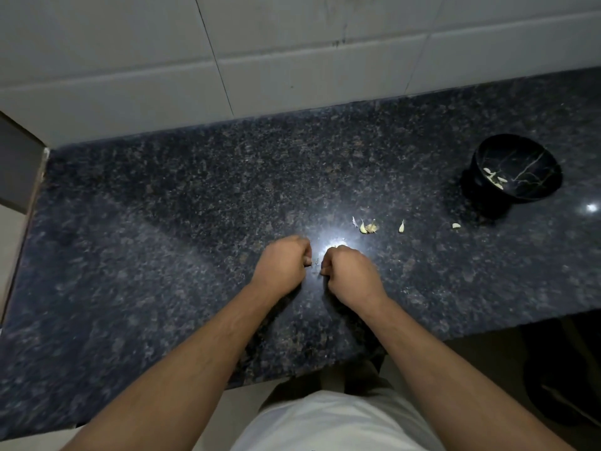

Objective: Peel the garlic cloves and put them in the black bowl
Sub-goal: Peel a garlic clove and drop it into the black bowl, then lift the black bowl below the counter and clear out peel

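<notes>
1. Hands, two of them, are side by side over the dark granite counter: the left hand and the right hand, backs up, fingers curled under, knuckles nearly touching.
2. Whether either hand holds a clove cannot be told; the fingertips are hidden and glare lies just beyond the right hand.
3. One black bowl stands well beyond and to the right of the hands, near the counter's right end.
4. About four pale peeled cloves lie inside the bowl.
5. Loose garlic pieces on the counter between the bowl and the hands number about four: a small cluster nearest the hands, a single clove farther right, and another piece just beside the bowl's base.
</notes>
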